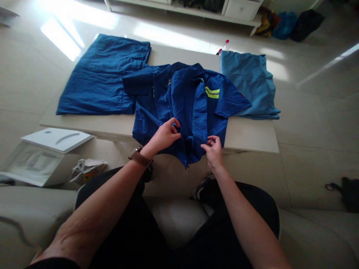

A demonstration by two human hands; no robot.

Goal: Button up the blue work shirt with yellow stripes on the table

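Observation:
A dark blue short-sleeved shirt [181, 99] with a yellow-green and grey stripe lies spread over the table, its lower edge hanging past the front. My left hand [167, 133] pinches cloth at the shirt's front, near the middle. Lower right, my right hand [213, 149] grips the edge of the other front panel between thumb and fingers. The two front panels lie partly apart, with folds between them. On the shirt's left is a folded blue cloth [103, 76]; to its right, partly beneath the sleeve, a lighter blue folded cloth [248, 84].
The pale low table [252, 136] stands before my knees. A white box-like bin [42, 157] and a plastic bag [88, 170] are at floor level on the left. Behind the light blue cloth a bottle with a red cap [226, 45] shows. A white cabinet [196, 13] stands beyond.

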